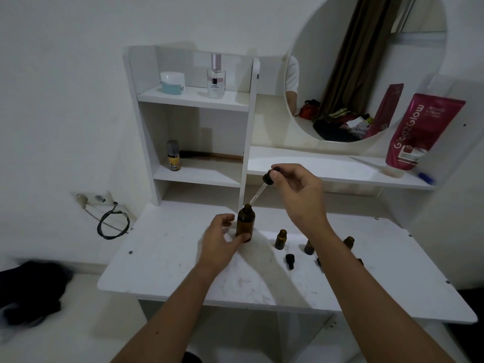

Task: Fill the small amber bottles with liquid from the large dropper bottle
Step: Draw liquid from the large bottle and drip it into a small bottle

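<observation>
Right now the large dropper bottle (245, 223) stands upright on the white surface (162, 260), near its far edge and a little left of centre, uncapped. At its left side the left hand (222, 238) curls around the lower body, thumb pressed against the base and the other fingers (227, 218) bent loosely behind the glass, so the grip looks light rather than tight. Above and to the right, the right hand (298, 189) pinches the black rubber bulb of the dropper (269, 177) between thumb and forefinger; the clear glass pipette (258, 193) slants down to the left with its tip at the bottle's mouth. Three small amber bottles (280, 239) stand open to the right of the large one, partly hidden behind the right forearm. A small black dropper cap (289, 260) lies on its side just near of the leftmost one.
</observation>
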A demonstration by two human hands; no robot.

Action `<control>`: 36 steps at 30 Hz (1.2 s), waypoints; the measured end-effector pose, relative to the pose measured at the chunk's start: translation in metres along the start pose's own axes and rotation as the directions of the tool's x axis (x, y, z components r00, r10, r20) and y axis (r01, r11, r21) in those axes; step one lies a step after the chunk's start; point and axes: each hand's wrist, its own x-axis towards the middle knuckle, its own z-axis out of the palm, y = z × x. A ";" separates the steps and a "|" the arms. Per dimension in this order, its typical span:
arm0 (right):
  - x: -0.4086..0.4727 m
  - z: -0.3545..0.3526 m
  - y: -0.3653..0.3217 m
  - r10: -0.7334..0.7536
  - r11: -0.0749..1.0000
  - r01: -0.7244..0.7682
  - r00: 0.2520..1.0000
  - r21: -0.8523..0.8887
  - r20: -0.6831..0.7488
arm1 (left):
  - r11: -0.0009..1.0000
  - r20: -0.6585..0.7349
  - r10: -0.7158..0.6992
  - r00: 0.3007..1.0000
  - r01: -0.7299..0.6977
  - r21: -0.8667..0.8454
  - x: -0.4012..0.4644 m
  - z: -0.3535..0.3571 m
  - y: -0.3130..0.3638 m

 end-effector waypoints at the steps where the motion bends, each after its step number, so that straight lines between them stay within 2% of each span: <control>1: 0.001 0.001 0.001 0.000 1.000 0.000 1.000 0.001 0.001 | 1.000 0.009 0.015 1.000 -0.015 0.004 0.001 0.001 -0.001; 15: -0.002 0.025 0.028 0.130 0.980 -0.108 0.984 -0.169 0.123 | 0.996 -0.008 0.075 0.997 -0.075 0.045 0.001 0.004 -0.005; 24: -0.005 0.034 0.040 0.174 0.950 -0.133 0.977 -0.282 0.123 | 0.996 -0.014 0.075 0.997 -0.074 0.049 0.002 0.005 -0.006; 32: -0.006 0.030 0.033 0.186 0.972 -0.168 0.978 -0.164 0.099 | 0.996 -0.016 0.066 0.998 -0.065 0.060 0.002 0.006 -0.009; 36: -0.004 0.023 0.018 0.130 0.987 -0.123 0.989 -0.099 0.068 | 0.997 -0.030 0.064 0.998 -0.062 0.055 0.000 0.006 -0.008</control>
